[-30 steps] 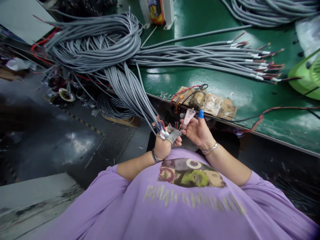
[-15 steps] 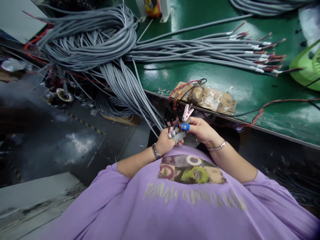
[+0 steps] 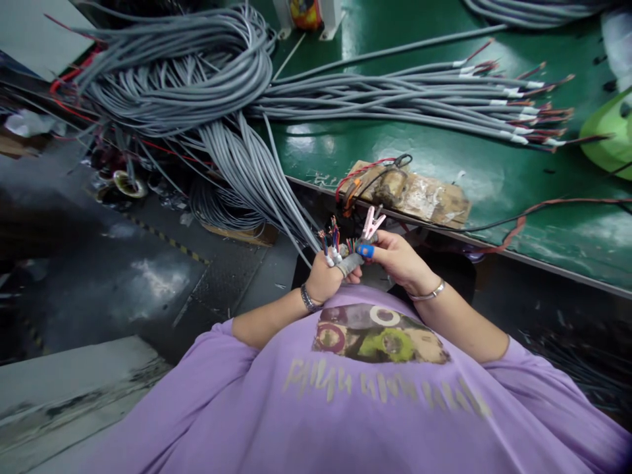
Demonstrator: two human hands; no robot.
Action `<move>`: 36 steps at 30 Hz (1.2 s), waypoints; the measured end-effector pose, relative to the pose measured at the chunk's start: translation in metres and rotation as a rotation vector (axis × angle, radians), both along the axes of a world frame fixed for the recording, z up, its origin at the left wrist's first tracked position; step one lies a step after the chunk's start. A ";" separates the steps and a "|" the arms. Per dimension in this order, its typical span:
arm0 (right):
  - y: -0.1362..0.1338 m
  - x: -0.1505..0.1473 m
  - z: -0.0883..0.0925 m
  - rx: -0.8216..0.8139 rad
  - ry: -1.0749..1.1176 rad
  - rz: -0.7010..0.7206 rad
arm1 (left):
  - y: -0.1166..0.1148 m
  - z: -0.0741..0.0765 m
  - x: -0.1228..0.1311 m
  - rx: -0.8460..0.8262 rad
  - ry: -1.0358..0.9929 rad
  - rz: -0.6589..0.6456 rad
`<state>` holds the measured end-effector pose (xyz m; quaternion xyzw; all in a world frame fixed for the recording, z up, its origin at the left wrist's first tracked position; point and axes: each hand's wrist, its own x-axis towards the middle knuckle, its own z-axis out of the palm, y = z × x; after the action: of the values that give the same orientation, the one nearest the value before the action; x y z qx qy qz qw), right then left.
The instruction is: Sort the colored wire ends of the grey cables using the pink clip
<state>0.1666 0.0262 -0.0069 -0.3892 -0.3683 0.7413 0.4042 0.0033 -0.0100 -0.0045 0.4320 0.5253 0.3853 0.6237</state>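
My left hand [image 3: 326, 280] is closed round the ends of several grey cables [image 3: 276, 197], whose stripped coloured wires stick up between the fingers; a grey cot covers one finger. My right hand [image 3: 399, 257] pinches a pink clip-like tool [image 3: 370, 225] against those wire tips, with a blue cot on one fingertip. Both hands meet just in front of my chest, below the edge of the green bench [image 3: 444, 171].
A big coil of grey cables [image 3: 172, 72] hangs off the bench's left end. A row of stripped cables [image 3: 444, 105] lies across the top. A taped wooden block with red and black leads [image 3: 409, 194] sits near the edge. A green object [image 3: 609, 135] is at right.
My right hand turned from fingers-up to pinching the pink tool down at the wire ends. The left hand lifted the cable ends slightly.
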 end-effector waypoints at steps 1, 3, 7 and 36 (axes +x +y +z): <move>-0.001 -0.001 0.000 0.008 -0.008 -0.013 | 0.000 0.000 0.001 0.000 -0.002 0.012; -0.002 -0.002 -0.001 0.020 -0.026 -0.040 | -0.001 0.000 0.001 0.007 -0.013 0.045; -0.003 -0.003 -0.004 0.033 -0.049 -0.086 | -0.002 -0.002 0.001 0.035 -0.021 0.103; 0.020 -0.022 -0.006 -0.144 0.275 -0.215 | 0.003 0.015 0.014 0.019 -0.139 0.151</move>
<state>0.1442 0.0463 -0.0126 -0.3494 -0.2121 0.7645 0.4985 0.0178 -0.0073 0.0108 0.3694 0.5083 0.4650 0.6237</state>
